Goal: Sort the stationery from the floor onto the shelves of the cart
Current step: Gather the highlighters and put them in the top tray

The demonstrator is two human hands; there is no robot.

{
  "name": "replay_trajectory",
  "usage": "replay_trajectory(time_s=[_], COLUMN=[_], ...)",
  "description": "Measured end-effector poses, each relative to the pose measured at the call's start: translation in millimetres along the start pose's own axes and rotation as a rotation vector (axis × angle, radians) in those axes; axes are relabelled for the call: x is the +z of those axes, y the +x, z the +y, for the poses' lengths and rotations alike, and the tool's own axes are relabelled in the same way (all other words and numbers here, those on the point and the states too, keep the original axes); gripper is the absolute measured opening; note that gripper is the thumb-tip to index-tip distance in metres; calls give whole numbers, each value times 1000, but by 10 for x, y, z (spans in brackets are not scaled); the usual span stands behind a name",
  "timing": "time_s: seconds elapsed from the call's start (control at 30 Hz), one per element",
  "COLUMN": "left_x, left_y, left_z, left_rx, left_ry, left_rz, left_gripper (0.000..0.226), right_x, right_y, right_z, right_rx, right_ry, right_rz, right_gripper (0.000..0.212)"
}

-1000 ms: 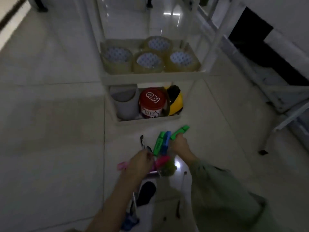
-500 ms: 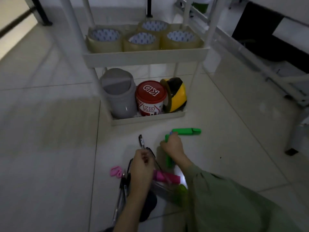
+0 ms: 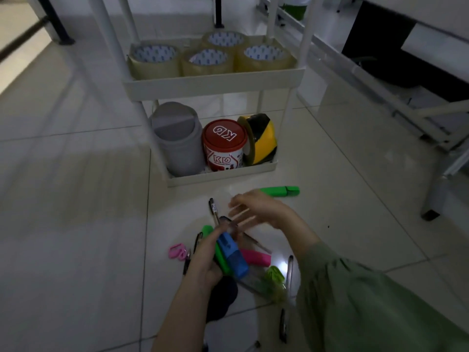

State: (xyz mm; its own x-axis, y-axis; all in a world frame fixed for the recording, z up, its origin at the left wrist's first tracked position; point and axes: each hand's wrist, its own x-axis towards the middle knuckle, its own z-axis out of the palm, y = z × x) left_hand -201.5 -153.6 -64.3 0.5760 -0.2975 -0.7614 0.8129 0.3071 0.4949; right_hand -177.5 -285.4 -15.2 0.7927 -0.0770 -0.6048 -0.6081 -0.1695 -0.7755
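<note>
the cart (image 3: 213, 85) stands on the floor (image 3: 76, 199) behind the hands. four tape rolls (image 3: 208, 60) sit on its middle shelf; on the bottom shelf a bin (image 3: 177, 141) stands left, a tub (image 3: 224, 146) in the middle, a tilted tape roll (image 3: 261, 141) right. before the cart a marker (image 3: 281, 191) lies on the floor, right of the right hand (image 3: 256, 212). the left hand (image 3: 208, 257), nearer, holds two markers (image 3: 232, 255). scissors (image 3: 179, 251) lie to its left, another marker (image 3: 255, 257) to its right.

Motion-blurred right hand (image 3: 256, 212); cart (image 3: 213, 83) top cropped.
</note>
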Motion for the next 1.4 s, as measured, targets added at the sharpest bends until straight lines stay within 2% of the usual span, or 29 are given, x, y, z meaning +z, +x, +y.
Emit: replay_trajectory(time_s=[0.07, 0.1, 0.17, 0.23, 0.3, 0.4, 0.53, 0.6, 0.67, 0.77, 0.87, 0.93, 1.0, 1.07, 1.1, 1.2, 1.27, 1.33, 1.4], left_x=[-23, -44, -103, -159, -195, -218, -240, -194, -165, -158, -198, -249, -333, -409, -432, -506, -602, -680, -689], left_y=[-14, -21, -18, -72, -92, -130, -104, -112, -98, -59, -97, -131, -116, -117, -126, -137, -118, -74, -101], left_z=[-3, -3, -29, -53, -83, -139, -151, -118, -100, -99, -81, -71, -61, -7, 26, 103, 119, 105, 105], left_rx=[37, 69, 97, 85, 76, 78, 108, 123, 133, 137, 111, 120, 146, 191, 209, 263, 295, 331, 317], left_ry=[-21, -33, -80, -139, -176, -135, -49, -79, -139, -176, -197, -211, -256, -277, -262, -241, -227, -173, -123], left_rz=[16, 27, 61, 98, 121, 147, 166, 146, 93, -25, -76, -118, -21, 116, 135, 156, 168, 145, 145], left_gripper=[19, 22, 23, 22, 22, 23, 21, 25, 40, 62, 54, 59, 56, 24, 20, 29, 35, 53, 50], right_x=[-221, -331, -513, -590, -572, -503, -322, -134, 97, 412, 534, 510, 432, 335, 301, 282, 302, 301, 278], right_y=[245, 343, 454, 463, 421, 373, 134, -89, -288, -480, -478, -460, -419, -329, -284, -200, -201, -228, -236], right_z=[100, 206, 461, 654, 721, 720, 527, 333, 183, 40, 16, 17, 48, 156, 238, 500, 612, 637, 626], right_rx=[-57, -52, 1, 22, -4, 24, -47, -54, -64, -167, -235, -272, -276, -250, -213, -75, -31, 2, 37], right_ry=[-481, -739, -1049, -1240, -1349, -1235, -766, -534, -418, -547, -615, -604, -609, -701, -784, -979, -982, -955, -929], right_rz=[303, 392, 362, 341, 406, 439, 342, 209, 51, -50, -68, -119, -110, -11, 24, 37, 12, -7, -29], right_gripper=[42, 48, 51, 48, 40, 36, 33, 41, 46, 35, 36, 32, 28, 27, 29, 32, 30, 28, 28])
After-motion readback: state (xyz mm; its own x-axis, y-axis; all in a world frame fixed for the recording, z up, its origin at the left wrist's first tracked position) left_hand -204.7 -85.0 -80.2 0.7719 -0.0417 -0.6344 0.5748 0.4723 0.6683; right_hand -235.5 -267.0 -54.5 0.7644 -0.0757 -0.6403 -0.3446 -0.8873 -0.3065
